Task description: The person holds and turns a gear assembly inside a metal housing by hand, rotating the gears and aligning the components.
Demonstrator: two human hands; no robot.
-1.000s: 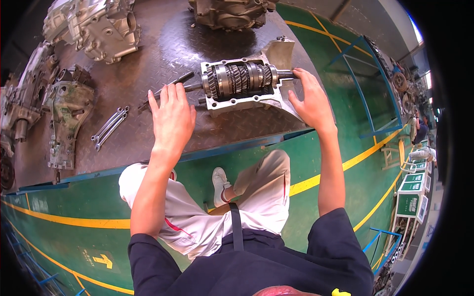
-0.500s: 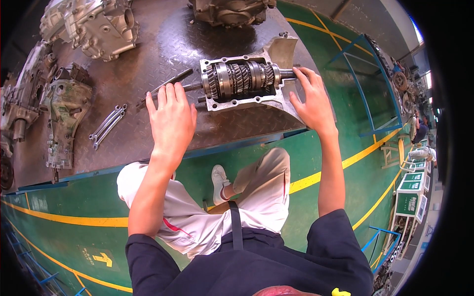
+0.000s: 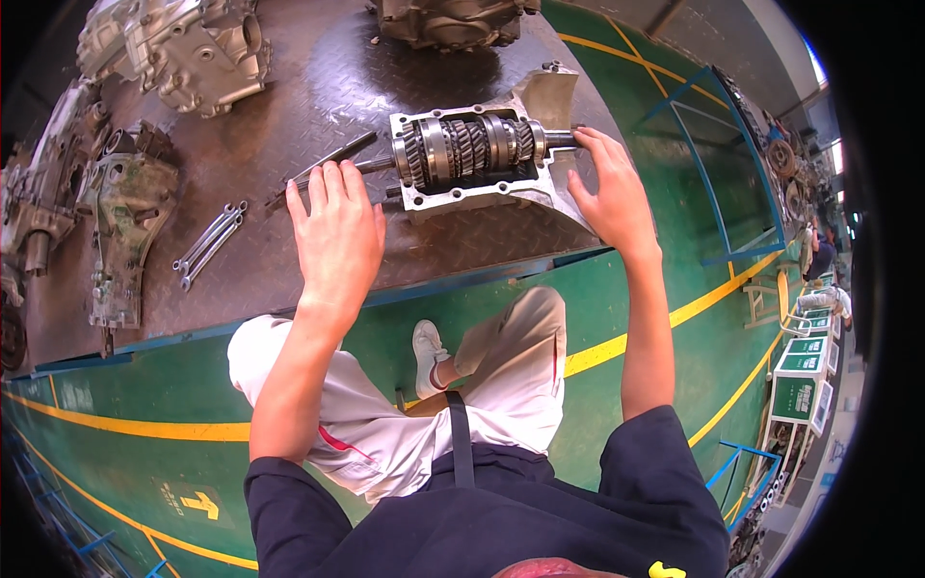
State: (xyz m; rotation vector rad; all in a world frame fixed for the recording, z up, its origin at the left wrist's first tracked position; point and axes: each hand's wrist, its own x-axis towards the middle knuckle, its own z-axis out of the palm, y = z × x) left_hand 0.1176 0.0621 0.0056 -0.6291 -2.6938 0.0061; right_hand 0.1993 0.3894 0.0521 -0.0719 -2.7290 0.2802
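An opened silver gearbox housing (image 3: 432, 197) lies near the table's front edge, with a geared shaft assembly (image 3: 467, 144) inside. My left hand (image 3: 335, 236) lies palm down, fingers extended over the shaft's left end and nearby dark rods (image 3: 349, 146); whether the fingertips touch them is unclear. My right hand (image 3: 612, 197) is open at the housing's right side, fingertips at the protruding shaft end (image 3: 559, 140), thumb lower beside the flared housing. Several silver wrenches (image 3: 210, 246) lie left of my left hand.
Metal table (image 3: 241, 289) holds more castings: a silver one (image 3: 193, 58) back left, a dark one (image 3: 443, 19) at back, others (image 3: 130, 222) at left. Blue racks (image 3: 718, 169) stand right on the green floor. People (image 3: 821, 252) and white-green cases (image 3: 800, 376) are at far right.
My hands stay almost in place at the two shaft ends, shifting only slightly. The view has moved a little; the housing appears slightly higher and further left than a second ago.
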